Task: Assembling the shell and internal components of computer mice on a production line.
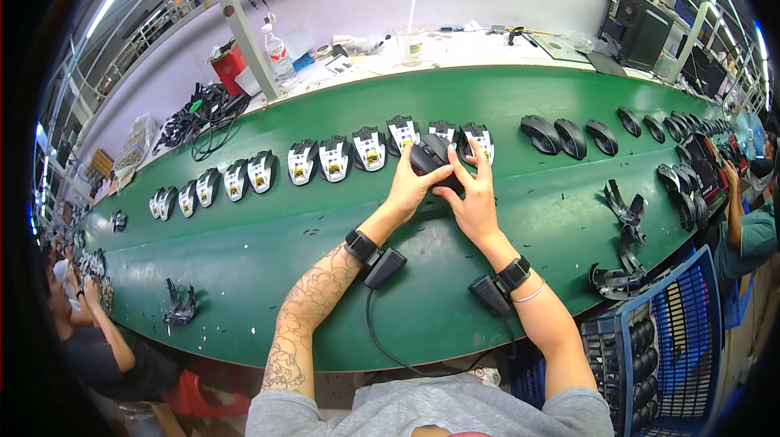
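Both my hands grip a black computer mouse (pixel 433 154) above the green bench, at the row of mouse parts. My left hand (pixel 409 185) holds its left side, with the thumb near the front edge. My right hand (pixel 474 197) holds the right side, its thumb at the near end and its fingers stretched upward. Behind the hands runs a row of half-built mice with white inner frames (pixel 369 149), several showing a yellow patch. My fingers hide part of the held mouse and of the row behind it. A black strapped device with a cable sits on each wrist.
Black mice (pixel 540 135) stand to the right on the green bench (pixel 268 250). Black plastic parts (pixel 624 222) lie near right, another cluster (pixel 179 305) near left. A blue crate (pixel 674 339) of mice stands at the right edge. Co-workers sit at both ends. A cup (pixel 410 47) stands behind.
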### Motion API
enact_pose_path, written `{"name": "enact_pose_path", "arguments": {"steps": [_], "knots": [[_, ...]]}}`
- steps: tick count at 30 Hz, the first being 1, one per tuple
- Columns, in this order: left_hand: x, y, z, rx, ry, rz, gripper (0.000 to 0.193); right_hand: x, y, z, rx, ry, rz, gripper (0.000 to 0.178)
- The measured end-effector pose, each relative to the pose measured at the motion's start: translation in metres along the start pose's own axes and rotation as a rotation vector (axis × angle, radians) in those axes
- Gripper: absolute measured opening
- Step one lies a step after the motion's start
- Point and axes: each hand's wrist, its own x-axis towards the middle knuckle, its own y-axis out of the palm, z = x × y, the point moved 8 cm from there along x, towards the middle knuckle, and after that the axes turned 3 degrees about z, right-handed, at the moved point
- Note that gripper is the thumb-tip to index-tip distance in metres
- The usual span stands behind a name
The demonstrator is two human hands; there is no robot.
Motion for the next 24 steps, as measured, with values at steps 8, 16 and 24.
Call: {"name": "enact_pose_path", "arguments": {"steps": [8,16,24], "knots": [[0.002,-0.005,-0.003,-0.263,-0.056,0.029,0.049,-0.015,0.039,-0.057,1.089,0.623,0.144,0.045],[0.0,-0.009,0.006,-0.232,-0.064,-0.036,0.046,-0.027,0.046,-0.062,1.157,0.726,0.104,0.037],[-0.001,-0.011,0.015,-0.27,-0.114,-0.073,0.044,-0.028,0.049,-0.07,1.104,0.776,0.126,0.04]]}}
